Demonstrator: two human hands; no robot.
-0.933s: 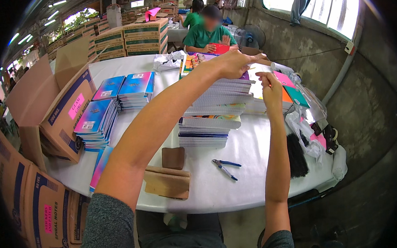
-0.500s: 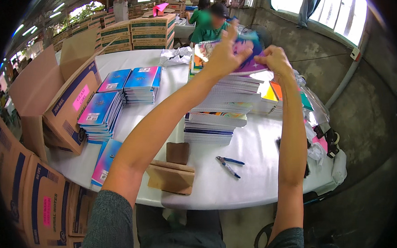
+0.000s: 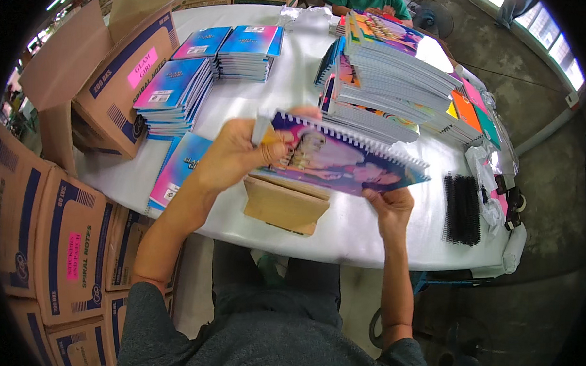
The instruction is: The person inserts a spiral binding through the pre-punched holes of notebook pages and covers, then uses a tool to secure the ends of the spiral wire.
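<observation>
A spiral notebook (image 3: 351, 157) with a purple illustrated cover is held tilted over the near part of the table, its white coil along the upper edge. My left hand (image 3: 236, 156) is closed on its left end, where a pale and yellow corner shows by the fingers. At the lower right edge, my right hand (image 3: 392, 208) pinches it between thumb and fingers. Just beyond stands a tall stack of spiral notebooks (image 3: 393, 80). Below the held notebook sits a folded cardboard piece (image 3: 284, 206), partly covered by it.
Blue-pink notebooks (image 3: 171, 87) stand in piles at left beside an open carton (image 3: 116, 92). More cartons (image 3: 73, 245) are stacked left of the table. Black coils (image 3: 461, 208) and a tape dispenser (image 3: 515, 203) lie at right. A person in green (image 3: 370, 0) sits across the table.
Both hands have come back from the top of the tall stack, bringing the purple notebook toward me. My view has tilted further down. The cutters on the table no longer show.
</observation>
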